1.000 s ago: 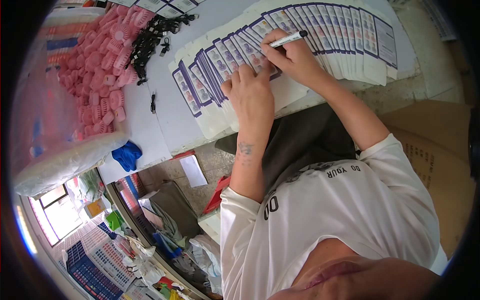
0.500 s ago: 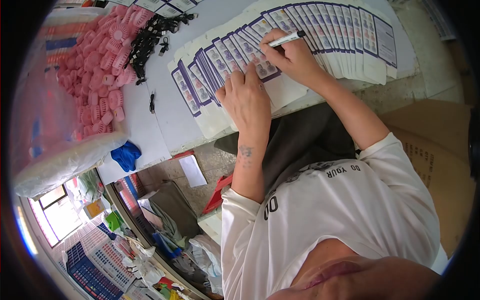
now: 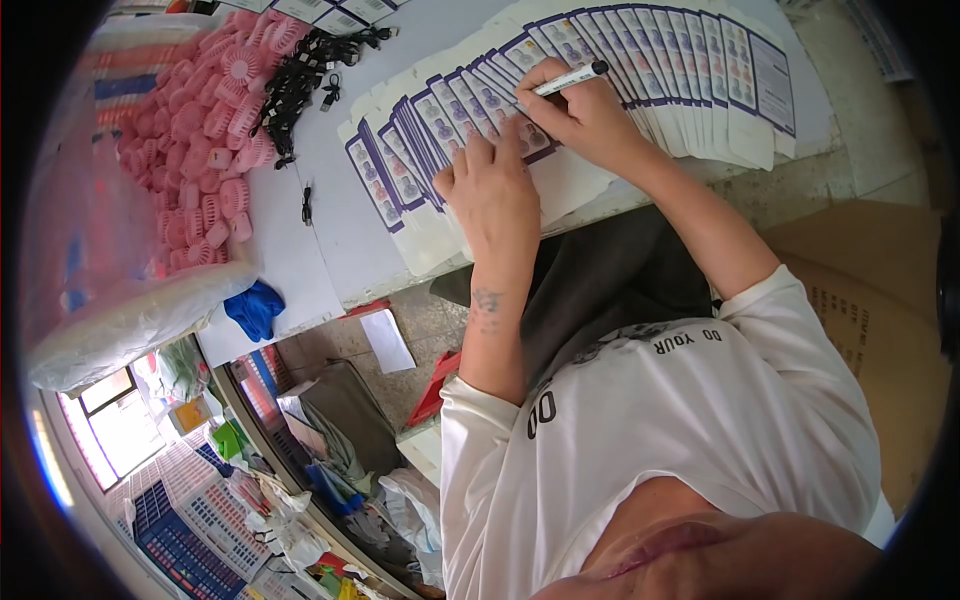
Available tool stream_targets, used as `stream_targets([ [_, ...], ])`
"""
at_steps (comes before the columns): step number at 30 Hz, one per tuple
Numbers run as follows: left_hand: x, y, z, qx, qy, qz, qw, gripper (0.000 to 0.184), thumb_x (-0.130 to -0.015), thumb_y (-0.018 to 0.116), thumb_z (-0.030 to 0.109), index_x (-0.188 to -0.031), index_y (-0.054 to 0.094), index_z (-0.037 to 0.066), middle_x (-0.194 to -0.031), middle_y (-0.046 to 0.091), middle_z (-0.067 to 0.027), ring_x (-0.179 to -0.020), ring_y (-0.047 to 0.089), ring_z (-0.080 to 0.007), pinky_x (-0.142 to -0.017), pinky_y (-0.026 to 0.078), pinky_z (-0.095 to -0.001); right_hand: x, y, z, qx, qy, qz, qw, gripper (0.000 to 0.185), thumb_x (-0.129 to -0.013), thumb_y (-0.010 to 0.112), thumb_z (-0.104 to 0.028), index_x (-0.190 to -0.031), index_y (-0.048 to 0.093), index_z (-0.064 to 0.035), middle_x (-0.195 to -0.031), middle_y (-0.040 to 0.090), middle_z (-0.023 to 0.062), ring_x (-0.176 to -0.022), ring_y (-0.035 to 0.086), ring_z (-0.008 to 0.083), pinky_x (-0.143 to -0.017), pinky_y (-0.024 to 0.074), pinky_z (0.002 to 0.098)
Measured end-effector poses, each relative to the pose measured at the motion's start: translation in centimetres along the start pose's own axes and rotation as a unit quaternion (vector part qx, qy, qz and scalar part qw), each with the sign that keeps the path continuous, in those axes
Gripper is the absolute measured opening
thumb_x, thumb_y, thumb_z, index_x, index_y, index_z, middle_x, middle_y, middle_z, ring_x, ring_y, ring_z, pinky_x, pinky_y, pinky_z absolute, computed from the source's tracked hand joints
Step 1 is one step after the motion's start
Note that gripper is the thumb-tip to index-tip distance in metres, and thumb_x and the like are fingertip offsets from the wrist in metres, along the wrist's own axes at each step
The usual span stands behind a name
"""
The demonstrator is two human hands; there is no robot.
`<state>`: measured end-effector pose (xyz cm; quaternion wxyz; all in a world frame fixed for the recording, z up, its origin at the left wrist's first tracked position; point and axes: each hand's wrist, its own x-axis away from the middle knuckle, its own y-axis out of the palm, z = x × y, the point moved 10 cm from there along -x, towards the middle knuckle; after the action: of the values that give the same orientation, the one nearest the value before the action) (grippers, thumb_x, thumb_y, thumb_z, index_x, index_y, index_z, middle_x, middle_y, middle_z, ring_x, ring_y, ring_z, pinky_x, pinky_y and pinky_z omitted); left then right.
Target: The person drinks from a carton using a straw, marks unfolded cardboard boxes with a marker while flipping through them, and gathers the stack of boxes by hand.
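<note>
My right hand is closed round a marker pen with a white barrel and a black end. It rests over a fanned row of flat, purple-edged printed packaging boxes with small coloured fan pictures. Just left of it, my left hand lies on the boxes, fingers apart and slightly bent, index finger touching a printed panel. The pen's writing tip is hidden by my right hand. Overlapping printed boxes spread on past my left hand.
Pink handheld fans are heaped at the table's left, beside a bundle of black cables. One black cable lies apart. A blue cloth sits at the table edge. A cardboard carton stands at the right.
My left hand has shifted slightly, its fingers a little differently bent on the boxes. My right hand and the marker pen have moved slightly left.
</note>
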<state>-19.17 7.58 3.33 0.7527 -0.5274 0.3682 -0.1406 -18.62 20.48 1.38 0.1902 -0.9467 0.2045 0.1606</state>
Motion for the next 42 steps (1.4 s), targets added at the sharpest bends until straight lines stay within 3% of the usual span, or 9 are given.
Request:
stream_targets([
  [4, 0.6, -0.2, -0.8, -0.016, -0.035, 0.018, 0.999, 0.033, -0.083, 0.065, 0.009, -0.116, 0.065, 0.007, -0.085, 0.057, -0.0052, -0.087, 0.058, -0.0226, -0.081, 0.036, -0.0407, -0.1, -0.3, -0.5, 0.025, -0.015, 0.010, 1.000, 0.014, -0.092, 0.062, -0.017, -0.090, 0.060, -0.0039, -0.062, 0.060, 0.0067, -0.052, 0.057, 0.0167, -0.053, 0.0434, 0.0306],
  [7, 0.5, -0.3, -0.7, -0.031, -0.032, 0.019, 0.999, 0.035, -0.081, 0.066, 0.007, -0.116, 0.065, 0.006, -0.085, 0.057, -0.0047, -0.085, 0.058, -0.0226, -0.080, 0.036, -0.0402, 0.0, 0.0, -0.2, 0.020, -0.001, 0.004, 1.000, 0.013, -0.092, 0.062, -0.017, -0.090, 0.061, -0.0046, -0.060, 0.059, 0.0058, -0.053, 0.057, 0.0170, -0.053, 0.0432, 0.0308],
  [10, 0.3, -0.5, -0.7, -0.038, -0.036, 0.022, 0.998, 0.026, -0.088, 0.063, 0.011, -0.113, 0.069, 0.011, -0.081, 0.058, -0.0050, -0.080, 0.059, -0.0223, -0.079, 0.037, -0.0389, 0.1, 0.3, 0.2, 0.048, -0.024, 0.010, 0.998, 0.012, -0.092, 0.062, -0.017, -0.090, 0.061, -0.0051, -0.059, 0.058, 0.0057, -0.052, 0.057, 0.0180, -0.053, 0.0433, 0.0312],
  [19, 0.3, -0.3, -0.1, -0.059, -0.007, 0.016, 0.998, 0.033, -0.083, 0.063, 0.008, -0.114, 0.069, 0.017, -0.082, 0.055, -0.0044, -0.085, 0.058, -0.0224, -0.079, 0.035, -0.0394, -0.1, -0.3, -0.8, 0.030, -0.040, 0.023, 0.999, 0.016, -0.092, 0.062, -0.021, -0.095, 0.061, -0.0050, -0.060, 0.061, 0.0063, -0.054, 0.059, 0.0201, -0.055, 0.0449, 0.0331],
  [25, 0.0, 0.0, 0.8, -0.061, 0.024, -0.032, 0.997, 0.034, -0.082, 0.058, 0.005, -0.113, 0.067, 0.011, -0.087, 0.054, -0.0064, -0.085, 0.057, -0.0246, -0.080, 0.035, -0.0422, -0.5, 0.6, -1.4, -0.025, -0.020, -0.009, 0.999, 0.016, -0.093, 0.061, -0.020, -0.095, 0.061, -0.0046, -0.063, 0.063, 0.0093, -0.055, 0.061, 0.0220, -0.056, 0.0461, 0.0349],
  [28, 0.1, -0.2, 0.5, -0.052, 0.035, -0.005, 0.998, 0.030, -0.083, 0.060, 0.006, -0.112, 0.067, 0.011, -0.084, 0.054, -0.0056, -0.083, 0.057, -0.0240, -0.080, 0.035, -0.0413, -0.3, 0.9, -0.9, 0.008, -0.029, -0.001, 1.000, 0.016, -0.093, 0.061, -0.020, -0.094, 0.061, -0.0043, -0.062, 0.062, 0.0090, -0.055, 0.061, 0.0223, -0.055, 0.0456, 0.0350],
  [31, 0.5, -1.0, -0.9, -0.021, -0.027, 0.033, 0.999, 0.028, -0.084, 0.063, 0.008, -0.111, 0.067, 0.011, -0.084, 0.057, -0.0052, -0.079, 0.057, -0.0234, -0.080, 0.035, -0.0403, -0.1, 1.7, 0.8, -0.045, 0.013, -0.024, 0.999, 0.013, -0.094, 0.062, -0.015, -0.096, 0.063, -0.0025, -0.070, 0.059, 0.0006, -0.058, 0.050, 0.0064, -0.053, 0.0390, 0.0242],
  [34, 1.0, -1.6, -1.3, -0.040, -0.038, 0.065, 0.996, 0.026, -0.085, 0.065, 0.010, -0.111, 0.067, 0.011, -0.085, 0.059, -0.0051, -0.077, 0.058, -0.0230, -0.079, 0.036, -0.0396, -0.2, 1.3, -0.1, -0.011, -0.008, -0.021, 1.000, 0.017, -0.093, 0.061, -0.021, -0.093, 0.060, -0.0042, -0.061, 0.061, 0.0085, -0.055, 0.060, 0.0230, -0.055, 0.0444, 0.0344],
  [42, 1.2, -1.4, -1.6, -0.039, -0.049, 0.039, 0.997, 0.032, -0.079, 0.065, 0.007, -0.110, 0.067, 0.010, -0.091, 0.062, -0.0073, -0.079, 0.057, -0.0241, -0.080, 0.036, -0.0397, -0.2, 1.6, -0.1, 0.019, -0.030, -0.012, 0.999, 0.016, -0.092, 0.061, -0.021, -0.094, 0.060, -0.0048, -0.061, 0.061, 0.0085, -0.055, 0.060, 0.0244, -0.054, 0.0443, 0.0348],
])
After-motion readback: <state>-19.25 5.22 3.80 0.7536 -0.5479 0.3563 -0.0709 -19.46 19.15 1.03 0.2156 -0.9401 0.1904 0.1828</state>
